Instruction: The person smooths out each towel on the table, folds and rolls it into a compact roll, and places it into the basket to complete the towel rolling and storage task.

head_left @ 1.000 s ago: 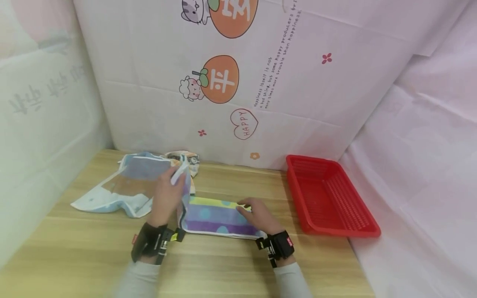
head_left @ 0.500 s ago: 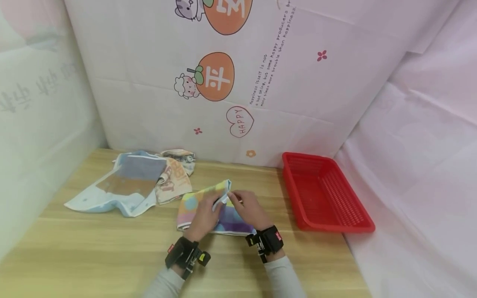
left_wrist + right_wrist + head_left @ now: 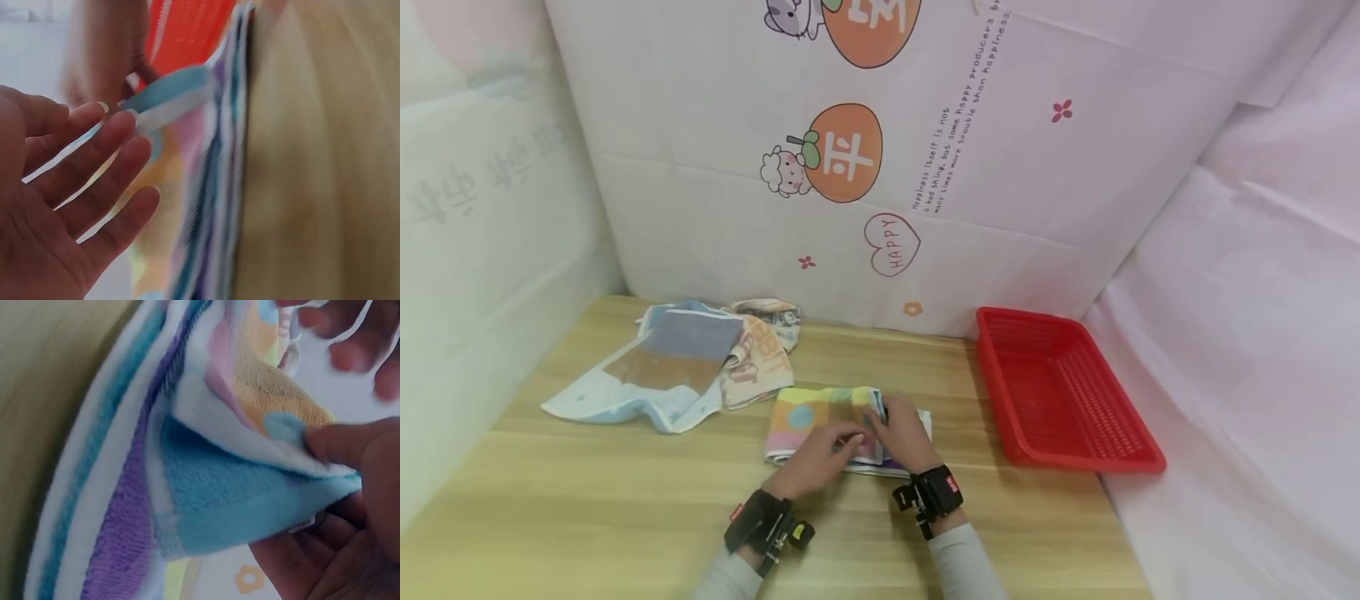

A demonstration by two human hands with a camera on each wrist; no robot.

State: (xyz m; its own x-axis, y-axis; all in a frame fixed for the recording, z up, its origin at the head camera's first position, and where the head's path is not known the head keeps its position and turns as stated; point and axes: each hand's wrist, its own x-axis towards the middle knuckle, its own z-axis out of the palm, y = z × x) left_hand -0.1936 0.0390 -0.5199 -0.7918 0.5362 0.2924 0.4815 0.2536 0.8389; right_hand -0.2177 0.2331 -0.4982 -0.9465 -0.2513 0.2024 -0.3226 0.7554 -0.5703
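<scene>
Half a second ago the raised flap of the striped towel [image 3: 842, 425] stood up between the two hands; now it lies folded down flat, and both hands have sunk onto it. Seen from the head camera, the towel sits as a small folded rectangle on the wooden table [image 3: 587, 500], just left of the red basket [image 3: 1063, 400] and in front of a loose blue towel [image 3: 655, 367] and a printed cloth [image 3: 760, 354] near the wall. The left hand [image 3: 820, 458] lies on the towel's near edge with its fingers stretched out flat, pressing rather than gripping. The right hand [image 3: 906, 433] rests on the towel's right part, fingers bent at the folded edge. From the left wrist camera, the left hand [image 3: 69, 200] shows an open palm with straight, slightly spread fingers holding nothing, their tips close to a blue-and-white fold of the towel [image 3: 206, 187], whose stacked layers run along the table, with the basket's red blurred behind. From the right wrist camera, the right hand [image 3: 350, 506] pinches a corner of the towel [image 3: 212, 481]: the thumb lies on top of the blue and yellow pile and the fingers curl beneath it, lifting that layer off the purple and white stripes below.
</scene>
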